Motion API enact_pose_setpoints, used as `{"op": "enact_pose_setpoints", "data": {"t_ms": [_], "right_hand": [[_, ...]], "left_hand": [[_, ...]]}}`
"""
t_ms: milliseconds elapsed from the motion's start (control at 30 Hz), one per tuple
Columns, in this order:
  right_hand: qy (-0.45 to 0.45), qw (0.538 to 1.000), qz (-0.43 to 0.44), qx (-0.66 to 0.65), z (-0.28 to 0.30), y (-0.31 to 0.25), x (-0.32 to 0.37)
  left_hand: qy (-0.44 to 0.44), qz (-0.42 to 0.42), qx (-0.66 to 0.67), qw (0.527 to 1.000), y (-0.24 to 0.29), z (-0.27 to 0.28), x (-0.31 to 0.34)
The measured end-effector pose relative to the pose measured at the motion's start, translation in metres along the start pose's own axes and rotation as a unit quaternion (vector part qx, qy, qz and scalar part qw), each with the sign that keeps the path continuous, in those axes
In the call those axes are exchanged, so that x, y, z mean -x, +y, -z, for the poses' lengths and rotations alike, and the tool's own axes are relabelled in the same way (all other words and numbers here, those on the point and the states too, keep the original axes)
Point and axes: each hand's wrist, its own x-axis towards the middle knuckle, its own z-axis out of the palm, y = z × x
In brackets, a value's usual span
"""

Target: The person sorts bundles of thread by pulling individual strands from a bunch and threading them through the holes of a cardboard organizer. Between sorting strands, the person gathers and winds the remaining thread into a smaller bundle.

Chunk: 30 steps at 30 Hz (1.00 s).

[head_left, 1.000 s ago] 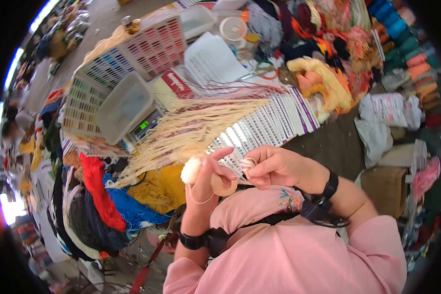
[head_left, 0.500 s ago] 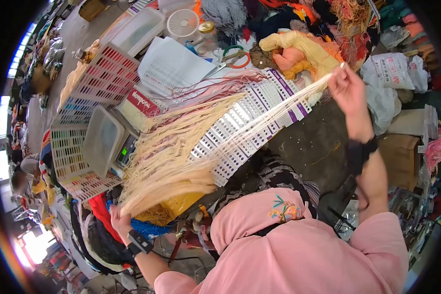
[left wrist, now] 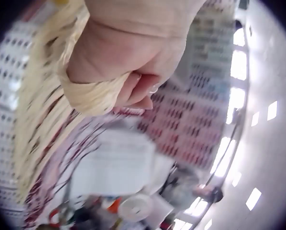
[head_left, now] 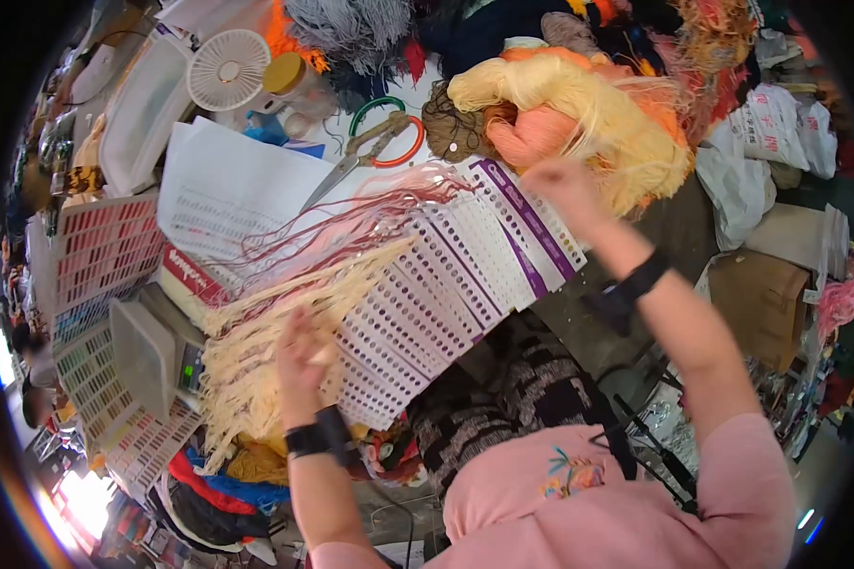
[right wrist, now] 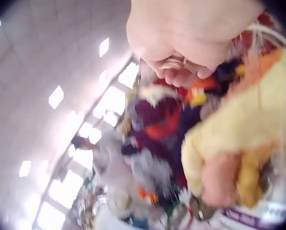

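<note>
My left hand [head_left: 300,365] is over the threaded cards. In the left wrist view a band of cream yarn [left wrist: 92,96] wraps round it and its fingers curl in on the yarn. My right hand [head_left: 571,197], blurred, is above the purple-striped card ends, close to a pale yellow skein [head_left: 531,90]. The right wrist view shows its fingers [right wrist: 174,76] curled over cream strands [right wrist: 171,63], and a loose strand hangs beside the wrist. Under the hands lies a fan of white punched cards [head_left: 399,332] hung with cream threads [head_left: 247,351] and dark pink threads [head_left: 351,216].
Scissors [head_left: 370,142] with green and orange handles lie on printed sheets [head_left: 247,180]. On the left stand a colour-sample rack [head_left: 100,256], a clear tub [head_left: 142,356] and a scale with a lit display [head_left: 190,370]. White plastic bags [head_left: 740,190] and a cardboard box [head_left: 754,303] are on the right.
A second ago both hands were together near the chest, then spread wide with yarn stretched between them. Now the left hand has come inward and the right has lowered toward the cards.
</note>
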Motion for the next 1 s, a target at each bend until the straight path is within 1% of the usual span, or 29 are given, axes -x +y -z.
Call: {"op": "enact_pose_setpoints", "data": {"t_ms": [33, 67, 133, 233, 333, 367, 467, 500, 600, 633, 733, 833, 933, 1000], "right_hand": [[-0.018, 1.0, -0.023, 0.011, -0.029, 0.008, 0.005], [-0.016, 1.0, 0.004, 0.021, -0.053, 0.018, 0.006], [0.01, 0.993, 0.096, 0.063, -0.085, 0.035, 0.007], [0.036, 0.977, 0.182, 0.109, -0.11, 0.059, 0.008], [0.018, 0.971, 0.187, 0.147, -0.116, 0.068, 0.011], [0.021, 0.972, 0.19, 0.139, -0.115, 0.068, 0.01], [0.077, 0.976, 0.157, 0.126, -0.109, 0.071, 0.002], [0.069, 0.971, 0.175, 0.146, -0.108, 0.074, 0.001], [-0.031, 0.96, 0.239, 0.14, -0.117, 0.07, 0.011], [-0.049, 0.957, 0.233, 0.165, -0.121, 0.066, 0.015], [-0.037, 0.95, 0.232, 0.206, -0.122, 0.059, 0.018], [-0.058, 0.959, 0.247, 0.129, -0.12, 0.07, 0.013], [-0.029, 0.963, 0.249, 0.096, -0.119, 0.069, 0.011], [-0.022, 0.965, 0.235, 0.111, -0.12, 0.067, 0.012]], "left_hand": [[-0.022, 0.023, -0.061, 0.998, -0.027, -0.027, -0.018], [-0.044, 0.046, -0.122, 0.991, -0.049, -0.046, -0.034], [-0.065, 0.064, -0.261, 0.961, -0.086, -0.086, -0.051], [-0.027, -0.038, -0.386, 0.921, -0.14, -0.103, -0.078], [0.008, -0.054, -0.513, 0.857, -0.152, -0.12, -0.089], [0.008, -0.069, -0.525, 0.848, -0.154, -0.118, -0.093], [0.028, -0.059, -0.579, 0.813, -0.148, -0.116, -0.086], [0.026, -0.075, -0.55, 0.831, -0.149, -0.108, -0.087], [-0.001, -0.036, -0.487, 0.873, -0.143, -0.101, -0.089], [0.002, -0.025, -0.465, 0.885, -0.141, -0.106, -0.088], [-0.031, -0.048, -0.409, 0.911, -0.143, -0.106, -0.095], [-0.025, -0.07, -0.417, 0.906, -0.147, -0.111, -0.097], [-0.038, -0.105, -0.457, 0.882, -0.155, -0.103, -0.104], [-0.03, -0.191, -0.502, 0.843, -0.162, -0.091, -0.111]]}}
